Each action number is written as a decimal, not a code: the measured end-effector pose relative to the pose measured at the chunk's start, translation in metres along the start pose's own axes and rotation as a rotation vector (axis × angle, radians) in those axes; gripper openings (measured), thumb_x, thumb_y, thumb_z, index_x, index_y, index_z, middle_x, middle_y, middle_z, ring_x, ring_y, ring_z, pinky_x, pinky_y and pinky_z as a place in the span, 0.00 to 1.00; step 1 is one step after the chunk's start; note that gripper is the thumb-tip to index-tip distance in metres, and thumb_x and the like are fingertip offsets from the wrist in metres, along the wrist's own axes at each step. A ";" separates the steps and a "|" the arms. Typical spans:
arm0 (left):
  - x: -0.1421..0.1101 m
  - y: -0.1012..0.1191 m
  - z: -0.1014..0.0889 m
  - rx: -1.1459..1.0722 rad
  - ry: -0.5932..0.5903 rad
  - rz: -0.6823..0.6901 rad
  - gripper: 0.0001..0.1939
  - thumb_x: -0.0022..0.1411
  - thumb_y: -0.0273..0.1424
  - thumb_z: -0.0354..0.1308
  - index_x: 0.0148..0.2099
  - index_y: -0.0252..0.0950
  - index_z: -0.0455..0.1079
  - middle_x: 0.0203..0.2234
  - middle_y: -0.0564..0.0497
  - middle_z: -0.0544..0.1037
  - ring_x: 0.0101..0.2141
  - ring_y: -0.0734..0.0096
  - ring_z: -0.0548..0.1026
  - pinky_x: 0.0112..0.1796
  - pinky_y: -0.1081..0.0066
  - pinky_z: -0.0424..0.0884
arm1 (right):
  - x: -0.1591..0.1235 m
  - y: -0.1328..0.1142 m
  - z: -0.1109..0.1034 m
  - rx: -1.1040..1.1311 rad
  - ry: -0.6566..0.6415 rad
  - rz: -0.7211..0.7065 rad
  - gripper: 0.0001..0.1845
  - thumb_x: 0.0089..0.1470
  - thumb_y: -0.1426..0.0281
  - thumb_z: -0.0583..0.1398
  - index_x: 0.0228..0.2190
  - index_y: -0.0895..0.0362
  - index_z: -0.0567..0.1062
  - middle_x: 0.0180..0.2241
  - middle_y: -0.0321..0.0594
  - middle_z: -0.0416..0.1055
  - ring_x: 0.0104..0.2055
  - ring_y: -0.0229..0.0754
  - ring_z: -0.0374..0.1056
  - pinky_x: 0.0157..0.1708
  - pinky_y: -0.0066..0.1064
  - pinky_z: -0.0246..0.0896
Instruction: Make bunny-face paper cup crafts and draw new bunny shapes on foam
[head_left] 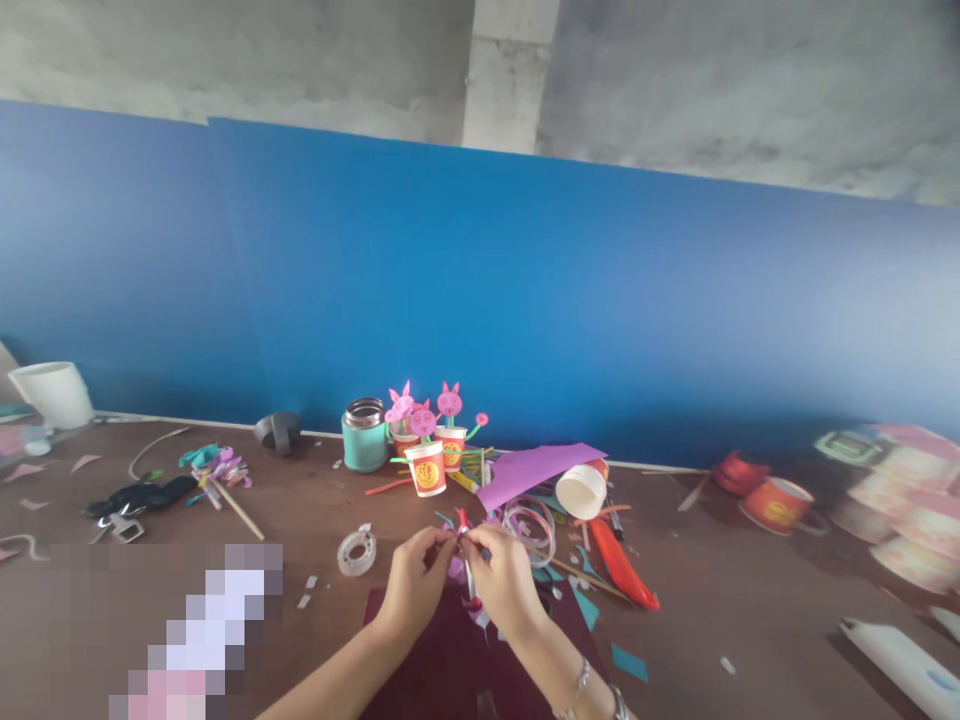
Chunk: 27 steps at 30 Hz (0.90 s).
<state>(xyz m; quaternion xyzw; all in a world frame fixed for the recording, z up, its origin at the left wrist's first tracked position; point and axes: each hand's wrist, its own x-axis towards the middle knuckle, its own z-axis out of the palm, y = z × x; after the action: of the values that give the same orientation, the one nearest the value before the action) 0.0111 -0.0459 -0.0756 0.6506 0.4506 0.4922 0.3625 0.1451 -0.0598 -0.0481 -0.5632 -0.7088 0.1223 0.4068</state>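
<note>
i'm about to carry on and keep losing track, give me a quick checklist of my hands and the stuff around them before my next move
1. Both hands in view: ok, left hand and right hand meet at the fingertips.
2. Firm grip on the small red piece: cannot tell, fingers hide it.
3. Cups with pink faces upright: ok.
4. White-mouthed cup by the purple sheet upright: not ok, on its side.
5. Turquoise jar closed: not ok, its mouth is open.
6. Tape roll uncovered: ok.
</note>
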 end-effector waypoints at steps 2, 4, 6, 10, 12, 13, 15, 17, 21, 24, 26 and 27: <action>0.000 0.000 0.000 0.014 0.003 0.006 0.14 0.61 0.38 0.52 0.31 0.34 0.72 0.23 0.50 0.76 0.25 0.70 0.70 0.28 0.75 0.64 | -0.001 0.000 0.001 -0.009 0.005 -0.013 0.12 0.54 0.75 0.54 0.22 0.57 0.73 0.25 0.40 0.72 0.30 0.42 0.67 0.32 0.29 0.58; 0.000 0.000 0.000 0.031 0.002 0.012 0.14 0.61 0.38 0.52 0.30 0.34 0.72 0.23 0.51 0.75 0.24 0.70 0.69 0.27 0.75 0.63 | -0.002 0.001 0.002 -0.019 0.010 -0.022 0.12 0.54 0.75 0.54 0.22 0.57 0.72 0.24 0.40 0.72 0.30 0.42 0.67 0.32 0.29 0.58; 0.000 -0.001 0.001 0.051 0.000 0.024 0.14 0.61 0.37 0.52 0.30 0.35 0.72 0.23 0.50 0.75 0.25 0.70 0.70 0.27 0.75 0.63 | -0.002 0.001 0.003 -0.034 0.019 -0.031 0.12 0.54 0.75 0.53 0.21 0.57 0.72 0.24 0.40 0.71 0.29 0.42 0.67 0.32 0.29 0.58; 0.000 -0.002 0.002 0.076 0.004 0.048 0.12 0.60 0.36 0.52 0.30 0.35 0.72 0.23 0.50 0.76 0.25 0.70 0.70 0.28 0.75 0.63 | -0.003 0.001 0.005 -0.061 0.047 -0.046 0.12 0.53 0.75 0.53 0.21 0.58 0.71 0.23 0.40 0.70 0.29 0.42 0.66 0.31 0.29 0.57; 0.000 -0.003 0.002 0.083 0.003 0.048 0.12 0.60 0.36 0.52 0.31 0.35 0.73 0.23 0.50 0.76 0.25 0.70 0.70 0.28 0.75 0.63 | -0.004 0.001 0.005 -0.062 0.058 -0.047 0.12 0.52 0.76 0.53 0.21 0.58 0.70 0.23 0.41 0.70 0.29 0.42 0.66 0.32 0.29 0.58; -0.001 -0.003 0.002 0.085 0.001 0.047 0.12 0.60 0.36 0.52 0.31 0.35 0.73 0.23 0.50 0.76 0.25 0.70 0.70 0.28 0.75 0.63 | -0.004 0.001 0.006 -0.062 0.063 -0.046 0.12 0.52 0.75 0.53 0.20 0.58 0.70 0.23 0.41 0.70 0.29 0.42 0.66 0.32 0.29 0.58; -0.001 -0.004 0.003 0.082 -0.006 0.045 0.13 0.61 0.36 0.52 0.31 0.35 0.73 0.24 0.50 0.76 0.26 0.69 0.71 0.29 0.75 0.64 | -0.004 0.001 0.006 -0.060 0.068 -0.037 0.12 0.53 0.75 0.53 0.20 0.58 0.70 0.23 0.41 0.70 0.29 0.42 0.66 0.32 0.29 0.58; -0.001 -0.003 0.002 0.067 -0.012 0.039 0.13 0.61 0.36 0.52 0.31 0.34 0.72 0.24 0.50 0.76 0.26 0.69 0.71 0.29 0.74 0.64 | -0.004 0.001 0.006 -0.054 0.071 -0.030 0.12 0.52 0.75 0.53 0.20 0.58 0.70 0.23 0.40 0.70 0.29 0.42 0.66 0.31 0.29 0.58; 0.000 0.000 0.002 -0.014 -0.012 -0.004 0.13 0.60 0.37 0.53 0.30 0.34 0.72 0.23 0.51 0.75 0.25 0.71 0.70 0.28 0.75 0.63 | -0.002 0.002 0.006 -0.009 0.076 0.014 0.10 0.50 0.74 0.54 0.20 0.57 0.70 0.24 0.39 0.71 0.28 0.41 0.67 0.30 0.27 0.58; 0.002 0.002 0.000 -0.100 0.012 -0.031 0.12 0.59 0.37 0.53 0.30 0.34 0.72 0.23 0.51 0.75 0.25 0.71 0.70 0.28 0.75 0.64 | 0.001 0.005 0.003 0.051 0.073 0.099 0.09 0.49 0.72 0.54 0.21 0.57 0.71 0.22 0.37 0.71 0.25 0.39 0.66 0.27 0.25 0.57; 0.003 0.003 -0.001 -0.151 0.046 -0.052 0.12 0.59 0.37 0.54 0.29 0.34 0.71 0.23 0.52 0.75 0.26 0.70 0.70 0.29 0.75 0.65 | 0.003 0.009 0.000 0.054 0.076 0.143 0.10 0.50 0.71 0.54 0.21 0.57 0.72 0.20 0.36 0.71 0.23 0.38 0.65 0.24 0.25 0.55; 0.004 0.004 -0.002 -0.172 0.063 -0.065 0.12 0.58 0.37 0.54 0.29 0.34 0.70 0.23 0.52 0.75 0.26 0.70 0.71 0.29 0.75 0.65 | 0.004 0.011 -0.001 0.035 0.077 0.152 0.11 0.51 0.70 0.54 0.22 0.57 0.72 0.20 0.35 0.70 0.22 0.38 0.65 0.24 0.25 0.54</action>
<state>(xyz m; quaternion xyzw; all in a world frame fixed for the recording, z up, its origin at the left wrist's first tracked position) 0.0107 -0.0434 -0.0704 0.5861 0.4388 0.5374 0.4185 0.1536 -0.0524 -0.0526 -0.6124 -0.6456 0.1433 0.4331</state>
